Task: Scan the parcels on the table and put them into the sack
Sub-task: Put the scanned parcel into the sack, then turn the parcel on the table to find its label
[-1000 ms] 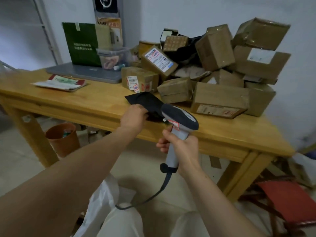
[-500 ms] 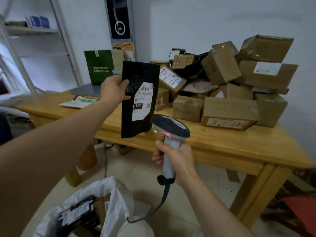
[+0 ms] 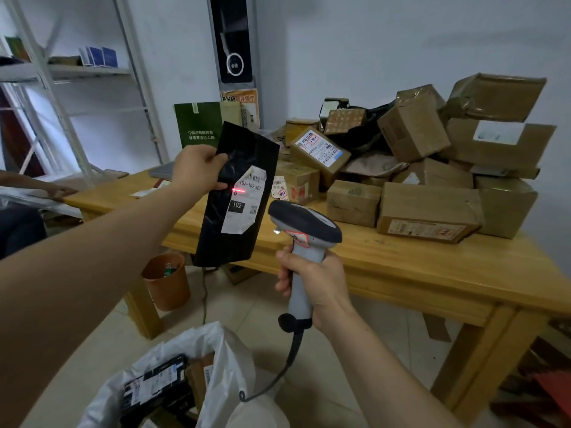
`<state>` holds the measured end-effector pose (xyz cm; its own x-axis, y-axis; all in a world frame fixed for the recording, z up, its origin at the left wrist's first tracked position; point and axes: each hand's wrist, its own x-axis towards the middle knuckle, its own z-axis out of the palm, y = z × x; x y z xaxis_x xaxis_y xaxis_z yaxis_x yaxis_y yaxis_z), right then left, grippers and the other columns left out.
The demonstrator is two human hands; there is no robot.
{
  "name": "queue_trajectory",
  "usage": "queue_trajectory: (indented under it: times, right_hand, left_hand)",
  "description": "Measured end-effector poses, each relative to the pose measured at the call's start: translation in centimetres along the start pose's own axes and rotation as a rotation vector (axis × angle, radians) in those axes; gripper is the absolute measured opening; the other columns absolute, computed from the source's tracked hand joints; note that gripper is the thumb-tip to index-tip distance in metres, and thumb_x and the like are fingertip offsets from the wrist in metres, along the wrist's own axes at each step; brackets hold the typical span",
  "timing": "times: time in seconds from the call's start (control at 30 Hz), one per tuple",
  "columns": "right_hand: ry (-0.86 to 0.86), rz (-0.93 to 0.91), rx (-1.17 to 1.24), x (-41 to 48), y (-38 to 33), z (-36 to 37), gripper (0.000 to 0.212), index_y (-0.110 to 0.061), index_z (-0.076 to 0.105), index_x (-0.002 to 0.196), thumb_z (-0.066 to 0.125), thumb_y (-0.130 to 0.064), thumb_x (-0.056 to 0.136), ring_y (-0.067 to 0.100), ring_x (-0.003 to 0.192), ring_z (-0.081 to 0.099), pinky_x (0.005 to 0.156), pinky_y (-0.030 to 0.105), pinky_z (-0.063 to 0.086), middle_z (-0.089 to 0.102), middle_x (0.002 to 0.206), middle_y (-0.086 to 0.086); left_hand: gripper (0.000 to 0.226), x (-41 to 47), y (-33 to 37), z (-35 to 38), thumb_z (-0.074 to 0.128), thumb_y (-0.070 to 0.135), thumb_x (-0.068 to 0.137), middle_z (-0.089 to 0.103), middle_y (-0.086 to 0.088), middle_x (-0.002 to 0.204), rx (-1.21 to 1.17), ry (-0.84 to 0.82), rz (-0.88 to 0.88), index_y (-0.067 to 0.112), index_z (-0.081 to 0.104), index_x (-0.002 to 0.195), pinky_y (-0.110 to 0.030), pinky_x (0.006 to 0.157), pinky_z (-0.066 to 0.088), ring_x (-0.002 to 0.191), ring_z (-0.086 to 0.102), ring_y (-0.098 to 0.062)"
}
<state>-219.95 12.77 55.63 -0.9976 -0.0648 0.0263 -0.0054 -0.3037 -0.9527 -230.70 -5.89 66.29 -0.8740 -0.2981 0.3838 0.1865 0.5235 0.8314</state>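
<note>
My left hand (image 3: 197, 169) grips a flat black parcel bag (image 3: 228, 236) by its left edge and holds it upright in front of the table. A red scan line lies across the bag's white label (image 3: 245, 200). My right hand (image 3: 315, 276) is wrapped round the grey handle of a barcode scanner (image 3: 304, 225), whose dark head points at the label. A pile of brown cardboard parcels (image 3: 429, 208) covers the right half of the wooden table (image 3: 401, 267). The white sack (image 3: 222, 359) stands open on the floor below my arms, with a black labelled parcel (image 3: 157, 384) inside.
An orange bin (image 3: 168, 285) stands under the table's left end. A green paper bag (image 3: 197, 125) and a laptop sit at the back left of the table. White metal shelving stands at the left. Another person's hand (image 3: 58, 193) rests at the table's far-left corner.
My left hand picked the black bag off the table, raised it upright with its label facing me, and the scanner's red line now falls on the label. The scanner has risen slightly.
</note>
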Motion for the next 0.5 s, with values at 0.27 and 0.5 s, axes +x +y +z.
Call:
queue_trajectory:
  times: [0.27, 0.5]
  right_hand:
    - [0.034, 0.024, 0.011, -0.1, 0.8, 0.3, 0.006, -0.005, 0.062, 0.082, 0.067, -0.005, 0.085, 0.016, 0.042, 0.054, 0.048, 0.026, 0.046, 0.058, 0.053, 0.005]
    - [0.104, 0.108, 0.019, -0.2, 2.2, -1.3, 0.009, -0.007, 0.061, 0.079, 0.066, -0.003, 0.085, 0.016, 0.041, 0.053, 0.046, 0.025, 0.043, 0.057, 0.052, 0.005]
  left_hand:
    - [0.015, -2.5, -0.7, 1.2, 0.071, -0.005, 0.078, 0.065, -0.012, 0.091, 0.092, -0.248, -0.348, 0.003, 0.065, 0.090, -0.025, 0.060, 0.057, 0.079, 0.066, -0.021]
    - [0.026, -3.2, -2.8, 4.5, 0.058, 0.005, 0.092, 0.057, -0.013, 0.114, 0.061, -0.357, -0.486, 0.006, 0.053, 0.118, -0.032, 0.068, 0.060, 0.093, 0.063, -0.026]
